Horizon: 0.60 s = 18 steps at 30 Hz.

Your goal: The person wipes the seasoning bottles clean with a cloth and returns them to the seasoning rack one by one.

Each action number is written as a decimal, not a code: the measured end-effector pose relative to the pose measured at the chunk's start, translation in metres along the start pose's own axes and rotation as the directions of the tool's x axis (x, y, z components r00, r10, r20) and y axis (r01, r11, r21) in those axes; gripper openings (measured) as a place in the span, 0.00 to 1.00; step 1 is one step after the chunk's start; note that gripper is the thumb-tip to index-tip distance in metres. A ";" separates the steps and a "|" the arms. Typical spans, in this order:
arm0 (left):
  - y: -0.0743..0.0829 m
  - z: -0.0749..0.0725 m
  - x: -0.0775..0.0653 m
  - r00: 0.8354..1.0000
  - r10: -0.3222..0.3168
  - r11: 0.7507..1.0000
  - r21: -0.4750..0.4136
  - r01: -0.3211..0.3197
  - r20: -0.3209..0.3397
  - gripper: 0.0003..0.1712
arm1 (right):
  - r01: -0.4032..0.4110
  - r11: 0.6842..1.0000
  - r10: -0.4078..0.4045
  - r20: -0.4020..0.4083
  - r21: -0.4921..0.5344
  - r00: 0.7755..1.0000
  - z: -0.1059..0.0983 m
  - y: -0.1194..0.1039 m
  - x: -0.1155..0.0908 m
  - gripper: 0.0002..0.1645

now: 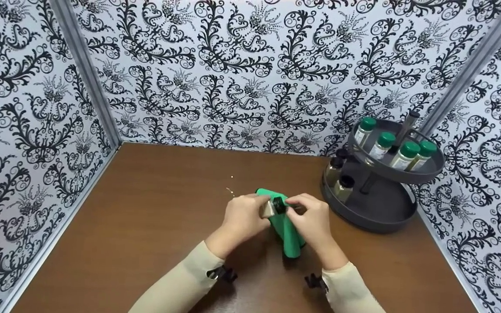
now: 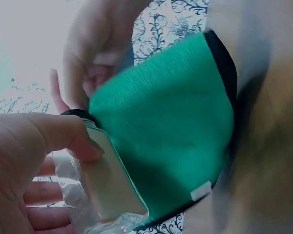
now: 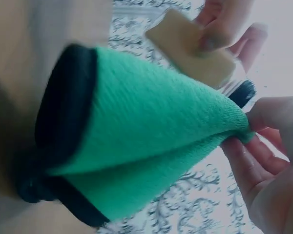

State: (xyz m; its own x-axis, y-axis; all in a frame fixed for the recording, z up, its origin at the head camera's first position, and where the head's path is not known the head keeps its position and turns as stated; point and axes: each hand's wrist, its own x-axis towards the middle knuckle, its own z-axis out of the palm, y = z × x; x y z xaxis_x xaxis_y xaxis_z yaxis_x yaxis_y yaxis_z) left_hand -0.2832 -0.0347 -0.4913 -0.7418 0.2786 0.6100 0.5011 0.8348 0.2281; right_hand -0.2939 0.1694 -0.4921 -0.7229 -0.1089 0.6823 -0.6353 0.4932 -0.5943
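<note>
Tabletop [image 1: 159, 208] spreads beyond left grip [image 1: 244, 216], clamped on bottle [image 1: 267, 211]; rack's rim [image 1: 363, 220] flanks right grip [image 1: 313, 219], pinching cloth [image 3: 151, 112].

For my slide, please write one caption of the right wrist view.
The right hand pinches a green cloth; the left hand holds a black-capped jar.

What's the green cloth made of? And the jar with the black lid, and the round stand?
Green cloth: soft fabric, maybe microfiber; it looks fuzzy and folds. Jar: clear, shiny glass or plastic, I can't tell which; pale contents show through. Black lid: probably plastic, ridged-looking. Stand: perhaps plastic or painted metal, from its even, dull dark-grey surface.
</note>
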 end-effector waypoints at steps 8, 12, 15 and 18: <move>-0.002 -0.002 0.003 1.000 0.021 1.000 -0.008 -0.021 -0.009 0.19 | 0.015 1.000 -0.014 0.027 -0.023 1.000 0.001 0.001 0.000 0.18; -0.002 -0.003 0.003 1.000 -0.018 0.988 -0.156 0.021 0.018 0.25 | -0.195 0.980 0.192 0.071 0.044 0.979 -0.003 0.008 0.004 0.16; -0.004 -0.001 0.004 0.995 -0.083 0.922 -0.375 0.100 0.060 0.27 | -0.296 0.922 0.285 0.081 0.250 0.955 -0.006 0.005 0.006 0.11; -0.009 0.003 0.004 0.986 -0.148 0.807 -0.566 0.168 0.081 0.27 | -0.306 0.847 0.311 0.063 0.435 0.948 -0.005 -0.003 0.006 0.09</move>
State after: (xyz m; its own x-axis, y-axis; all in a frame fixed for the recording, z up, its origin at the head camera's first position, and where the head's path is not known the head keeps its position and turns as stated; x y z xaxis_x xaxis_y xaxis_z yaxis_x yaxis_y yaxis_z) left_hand -0.2925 -0.0394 -0.4934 -0.8414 0.1893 0.5061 0.5323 0.4517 0.7160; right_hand -0.2950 0.1718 -0.4842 -0.9001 -0.0042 0.4357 -0.4347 0.0757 -0.8974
